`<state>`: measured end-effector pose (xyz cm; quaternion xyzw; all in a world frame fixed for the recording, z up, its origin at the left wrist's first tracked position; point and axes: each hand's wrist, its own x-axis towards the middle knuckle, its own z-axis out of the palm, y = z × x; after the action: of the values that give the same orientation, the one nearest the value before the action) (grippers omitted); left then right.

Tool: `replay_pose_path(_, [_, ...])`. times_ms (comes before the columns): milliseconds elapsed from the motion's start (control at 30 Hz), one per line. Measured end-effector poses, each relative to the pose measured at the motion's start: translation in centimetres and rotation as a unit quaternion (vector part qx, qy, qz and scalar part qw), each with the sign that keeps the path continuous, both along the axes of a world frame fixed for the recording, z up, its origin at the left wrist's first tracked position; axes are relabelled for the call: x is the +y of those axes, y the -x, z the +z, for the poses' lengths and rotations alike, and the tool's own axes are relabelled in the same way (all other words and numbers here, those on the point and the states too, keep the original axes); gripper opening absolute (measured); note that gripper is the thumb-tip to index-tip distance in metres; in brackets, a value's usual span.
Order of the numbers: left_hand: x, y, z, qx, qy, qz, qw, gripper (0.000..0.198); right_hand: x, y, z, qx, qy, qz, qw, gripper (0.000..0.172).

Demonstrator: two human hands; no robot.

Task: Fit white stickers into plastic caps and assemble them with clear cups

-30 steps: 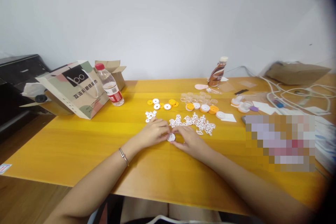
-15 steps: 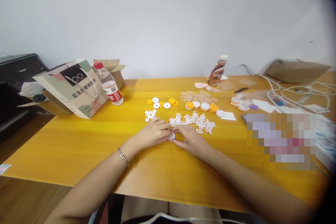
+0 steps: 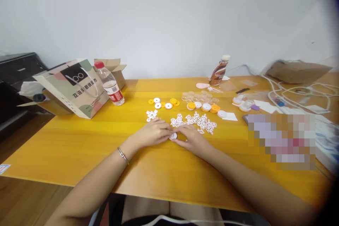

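Between my two hands is a small white disc-like piece [image 3: 173,136] near the middle of the table. My left hand [image 3: 156,132] closes its fingertips on the piece's left side. The thumb and forefinger of my right hand [image 3: 192,139] pinch it from the right. Fingers cover part of the piece, so its exact kind does not show. Just beyond my hands lie several white openwork cutouts [image 3: 205,123]. Small white pieces [image 3: 152,115] are grouped past my left hand. Behind them sit white discs with centre holes [image 3: 168,106] and yellow discs [image 3: 173,101].
Clear round lids [image 3: 198,97] and orange-and-white round cases [image 3: 206,107] lie farther back. A paper bag [image 3: 87,104] and a water bottle [image 3: 116,95] stand at left. A brown drink bottle [image 3: 219,72] stands at the back. Cables [image 3: 272,93] and a blurred-out patch are at right.
The hands stay almost in place, both still on the white piece. A little more of the piece's top shows now. The whole view has shifted slightly.
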<state>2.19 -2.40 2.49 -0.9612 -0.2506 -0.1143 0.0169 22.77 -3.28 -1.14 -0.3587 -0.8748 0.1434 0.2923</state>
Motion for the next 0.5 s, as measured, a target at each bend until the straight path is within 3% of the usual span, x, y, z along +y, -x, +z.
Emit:
replay_pose_path(200, [0.19, 0.31, 0.37, -0.024, 0.075, 0.001, 0.997, 0.02, 0.06, -0.02, -0.11, 0.006, -0.002, 0.003, 1.0, 0.016])
replay_pose_path(500, [-0.16, 0.21, 0.63, -0.015, 0.076, 0.002, 0.997, 0.022, 0.03, -0.01, -0.02, 0.001, -0.002, 0.011, 1.0, 0.012])
